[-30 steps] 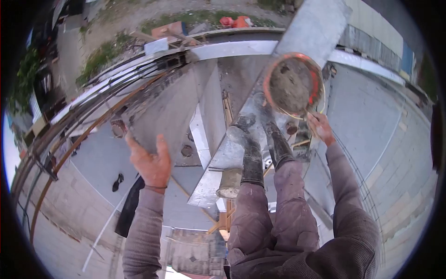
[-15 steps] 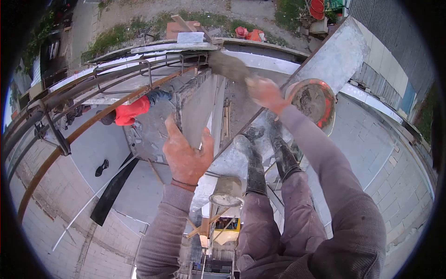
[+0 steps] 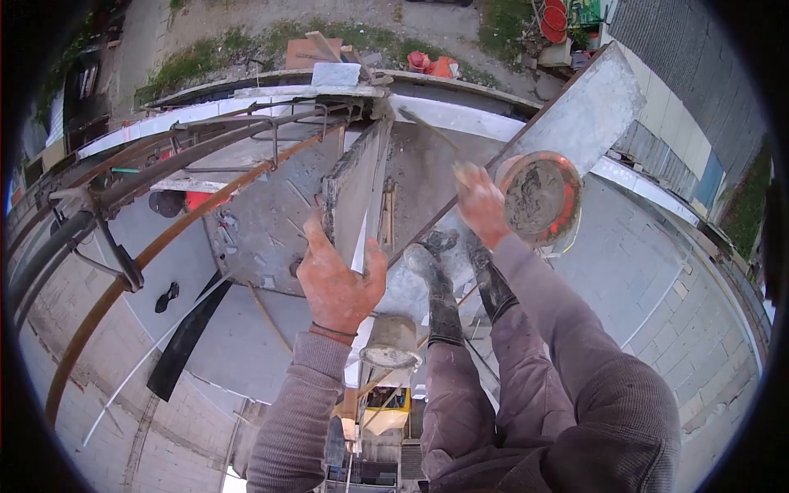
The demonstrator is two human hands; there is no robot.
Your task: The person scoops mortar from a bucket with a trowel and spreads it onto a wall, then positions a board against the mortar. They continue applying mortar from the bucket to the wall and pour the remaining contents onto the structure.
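My left hand [image 3: 341,283] grips the near end of a grey, flat-faced board [image 3: 355,177], thumb on one side and fingers on the other. The board's far end meets the corner by the wall's edge. In my right hand [image 3: 479,201] is a trowel [image 3: 429,127], its blade seen nearly edge-on and pointing toward that corner. Just right of this hand stands a bucket [image 3: 575,177] with a reddish rim, holding wet grey mortar [image 3: 538,191]. My boots [image 3: 436,287] are below, on a pale, mortar-smeared plank [image 3: 575,107].
Bent rebar with stirrups [image 3: 271,135] curves along the left. Partly hidden behind it, a person in red [image 3: 201,199] is at a lower level. A second bucket [image 3: 390,345] is beside my legs. A pale block [image 3: 335,74] lies on the far ledge, above the ground outside.
My right hand has come slightly down and right, and the trowel blade has turned from broad face to edge-on. My left hand keeps its grip. The person in red is now more hidden behind the rebar.
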